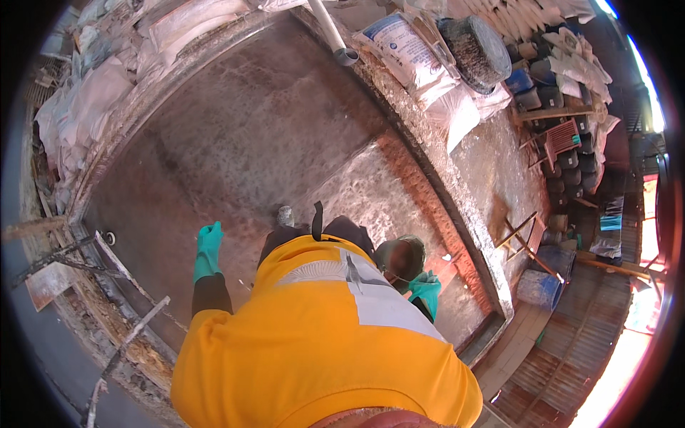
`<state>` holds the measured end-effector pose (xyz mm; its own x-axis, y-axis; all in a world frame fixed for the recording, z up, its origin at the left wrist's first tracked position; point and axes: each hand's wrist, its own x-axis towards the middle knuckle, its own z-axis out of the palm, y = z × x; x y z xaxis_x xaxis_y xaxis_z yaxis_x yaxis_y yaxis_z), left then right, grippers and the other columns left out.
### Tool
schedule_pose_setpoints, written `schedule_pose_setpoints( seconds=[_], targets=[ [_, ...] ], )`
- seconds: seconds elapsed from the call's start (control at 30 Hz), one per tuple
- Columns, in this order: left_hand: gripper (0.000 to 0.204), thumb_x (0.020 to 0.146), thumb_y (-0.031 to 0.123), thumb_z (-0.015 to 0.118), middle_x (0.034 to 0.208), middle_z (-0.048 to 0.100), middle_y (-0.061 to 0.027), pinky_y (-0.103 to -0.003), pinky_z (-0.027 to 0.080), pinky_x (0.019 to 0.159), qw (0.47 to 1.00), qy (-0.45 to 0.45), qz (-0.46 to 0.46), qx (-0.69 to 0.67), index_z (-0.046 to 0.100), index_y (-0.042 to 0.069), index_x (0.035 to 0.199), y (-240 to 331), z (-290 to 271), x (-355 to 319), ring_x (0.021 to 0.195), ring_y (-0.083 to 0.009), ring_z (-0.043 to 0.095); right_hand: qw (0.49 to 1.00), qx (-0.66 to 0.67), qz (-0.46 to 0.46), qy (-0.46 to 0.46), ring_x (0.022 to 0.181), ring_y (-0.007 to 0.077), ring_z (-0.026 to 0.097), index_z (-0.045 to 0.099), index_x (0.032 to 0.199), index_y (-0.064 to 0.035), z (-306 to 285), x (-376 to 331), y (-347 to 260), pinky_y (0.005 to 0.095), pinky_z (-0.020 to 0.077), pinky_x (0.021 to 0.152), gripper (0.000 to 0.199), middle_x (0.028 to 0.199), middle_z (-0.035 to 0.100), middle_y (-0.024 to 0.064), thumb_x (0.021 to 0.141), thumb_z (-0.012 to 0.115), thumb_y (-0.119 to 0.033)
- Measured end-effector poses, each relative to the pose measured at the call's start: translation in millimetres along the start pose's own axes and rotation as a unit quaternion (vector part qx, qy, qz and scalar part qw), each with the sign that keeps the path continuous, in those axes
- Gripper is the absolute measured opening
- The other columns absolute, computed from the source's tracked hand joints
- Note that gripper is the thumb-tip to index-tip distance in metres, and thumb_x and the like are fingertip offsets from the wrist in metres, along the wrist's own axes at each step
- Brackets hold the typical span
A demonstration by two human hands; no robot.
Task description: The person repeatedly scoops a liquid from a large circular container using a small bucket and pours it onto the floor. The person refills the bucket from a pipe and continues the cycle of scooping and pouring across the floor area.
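Note:
My right hand [426, 289], in a green rubber glove, is closed at the near side of a dark round bucket [415, 246] and holds it by what looks like its thin handle. The bucket hangs beside my right thigh, its mouth facing up and its inside dark reddish brown. On the other side, my left hand [209, 246] wears a matching green glove. It hangs low over the wet floor with its fingers curled in, and nothing shows in it. One shoe tip [285, 215] pokes out ahead of my dark trousers.
I stand inside a walled basin with a wet, stained floor [257, 121]. Its low concrete wall [457, 185] runs along the right. A grey pipe [330, 32] juts over the far edge. White sacks [410, 53], a dark tub [477, 53] and a blue drum [536, 287] stand beyond.

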<state>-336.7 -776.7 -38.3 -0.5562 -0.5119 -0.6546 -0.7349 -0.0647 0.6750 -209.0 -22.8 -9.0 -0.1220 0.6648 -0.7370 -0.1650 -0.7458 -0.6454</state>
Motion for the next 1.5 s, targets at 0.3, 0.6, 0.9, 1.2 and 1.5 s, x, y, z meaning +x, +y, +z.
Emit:
schedule_pose_setpoints(
  seconds=[0.3,0.6,0.9,1.2,1.5],
  targets=[
    [0.030,0.095,0.034,0.065,0.078,0.060,-0.0024,-0.029,0.043,0.052,0.993,0.048,-0.096,0.042,0.057,0.006,0.093,31,-18,-6,0.068,-0.0126,0.059,0.999,0.029,0.027,0.014,0.052,0.0113,0.045,0.048,0.086,-0.0144,-19,19,9,0.0257,0.0512,0.057,0.014,0.066,0.046,-0.0043,0.098,0.047,-0.020],
    [0.031,0.096,0.034,0.065,0.088,0.062,-0.0038,-0.030,0.046,0.060,0.994,0.036,-0.092,0.051,0.059,0.004,0.100,87,90,-48,0.079,-0.0130,0.060,0.999,-0.021,0.050,0.001,0.062,0.0140,0.050,0.050,0.089,-0.0145,3,88,6,0.0266,0.0505,0.061,0.012,0.083,0.053,-0.0013,0.099,0.047,-0.020],
    [0.032,0.097,0.033,0.065,0.098,0.064,-0.0049,-0.030,0.050,0.074,0.998,0.043,-0.029,0.025,0.061,0.003,0.108,127,171,-55,0.090,-0.0146,0.062,0.987,-0.153,0.053,-0.008,0.071,0.0143,0.056,0.059,0.106,-0.0139,170,100,-35,0.0254,0.0507,0.058,0.017,0.097,0.060,-0.0005,0.102,0.050,-0.028],
    [0.039,0.097,0.039,0.064,0.104,0.066,-0.0076,-0.033,0.052,0.079,0.985,-0.044,0.027,-0.167,0.063,0.003,0.112,149,249,17,0.093,-0.0175,0.065,0.908,-0.385,-0.019,-0.161,0.076,0.0204,0.062,0.052,0.140,-0.0152,407,13,-61,0.0223,0.0486,0.050,0.046,0.119,0.064,0.0074,0.100,0.058,-0.037],
    [0.079,0.091,0.068,0.055,0.144,0.048,-0.0111,-0.044,0.050,0.102,0.818,-0.250,0.020,-0.518,0.047,0.006,0.139,323,300,-35,0.117,-0.0297,0.061,0.821,-0.476,-0.041,-0.313,0.044,0.0125,0.043,0.053,0.140,-0.0133,559,-96,-16,0.0290,0.0583,0.070,0.041,0.110,0.068,0.0083,0.100,0.051,-0.023]
  ],
)
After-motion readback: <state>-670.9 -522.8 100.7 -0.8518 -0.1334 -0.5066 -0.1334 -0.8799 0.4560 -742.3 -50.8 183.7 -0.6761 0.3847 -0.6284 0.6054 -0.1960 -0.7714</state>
